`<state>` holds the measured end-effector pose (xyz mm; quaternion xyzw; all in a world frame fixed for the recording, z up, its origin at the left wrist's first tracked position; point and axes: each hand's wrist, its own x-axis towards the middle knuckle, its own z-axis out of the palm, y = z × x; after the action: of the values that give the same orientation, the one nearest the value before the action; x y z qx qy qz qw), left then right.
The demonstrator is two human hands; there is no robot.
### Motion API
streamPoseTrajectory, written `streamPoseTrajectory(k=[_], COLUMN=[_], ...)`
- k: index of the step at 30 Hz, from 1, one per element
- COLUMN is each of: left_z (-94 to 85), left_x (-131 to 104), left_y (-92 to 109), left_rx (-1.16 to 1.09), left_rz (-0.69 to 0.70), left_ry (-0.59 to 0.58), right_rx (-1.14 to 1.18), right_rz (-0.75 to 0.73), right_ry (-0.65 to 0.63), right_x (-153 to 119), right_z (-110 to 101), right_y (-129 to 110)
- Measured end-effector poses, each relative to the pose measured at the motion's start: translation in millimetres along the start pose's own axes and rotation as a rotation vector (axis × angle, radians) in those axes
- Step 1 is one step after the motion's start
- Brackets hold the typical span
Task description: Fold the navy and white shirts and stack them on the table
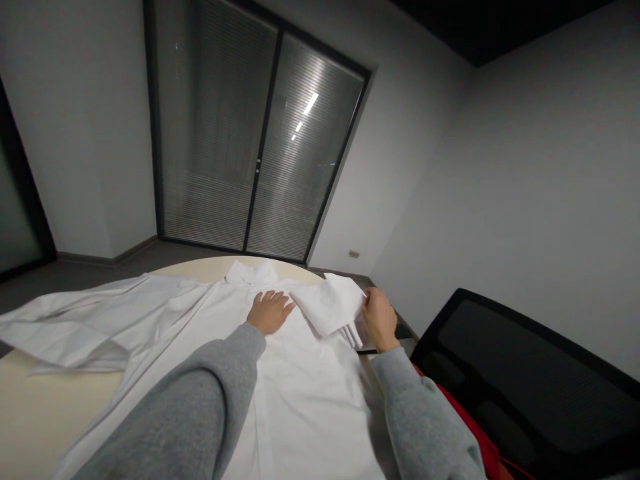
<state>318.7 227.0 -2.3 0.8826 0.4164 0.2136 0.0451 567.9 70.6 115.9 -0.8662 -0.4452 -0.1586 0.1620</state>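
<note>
A white long-sleeved shirt [300, 400] lies spread over a round cream table [30, 413], its collar [251, 272] toward the far edge. One sleeve [90, 320] stretches out to the left, past the table's edge. My left hand [271, 311] rests flat on the upper chest of the shirt, below the collar, fingers spread. At the right shoulder, my right hand [380, 319] pinches the edge of the other sleeve [333, 303], which is folded inward over the shirt front. Its fingertips are partly hidden behind the cloth.
A black mesh-backed chair [525, 373] stands close on the right, with something red [470, 420] beside it. Beyond the table are a dark-framed glass door [260, 160] with blinds and grey walls. A socket plate [354, 254] sits low on the wall.
</note>
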Motion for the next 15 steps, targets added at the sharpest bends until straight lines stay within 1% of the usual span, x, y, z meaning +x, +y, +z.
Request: streamPoseTrajectory(k=[3,5,8,11,15], left_z=[0.6,1.0,0.9,0.0,-1.9], left_x=[0.5,0.9,1.3,0.9,-0.2], left_y=[-0.8,-1.2,-0.8,0.3,1.6], left_rx=[-0.007,-0.016,-0.032,-0.039,-0.013], left_rz=[0.000,-0.006,-0.014,-0.013,-0.007], left_ry=[-0.006,-0.011,-0.019,-0.026,-0.007], right_rx=[0.014,0.038,0.109,0.215,0.395], right_rz=[-0.005,-0.004,0.021,0.078,0.142], right_ry=[-0.025,-0.039,-0.057,-0.057,-0.030], right_x=[5.6,5.7,1.4,-1.5,4.2], right_z=[-5.8,-5.6,0.5,8.8,17.3], right_y=[-4.3,-6.3,-4.9,2.4,13.0])
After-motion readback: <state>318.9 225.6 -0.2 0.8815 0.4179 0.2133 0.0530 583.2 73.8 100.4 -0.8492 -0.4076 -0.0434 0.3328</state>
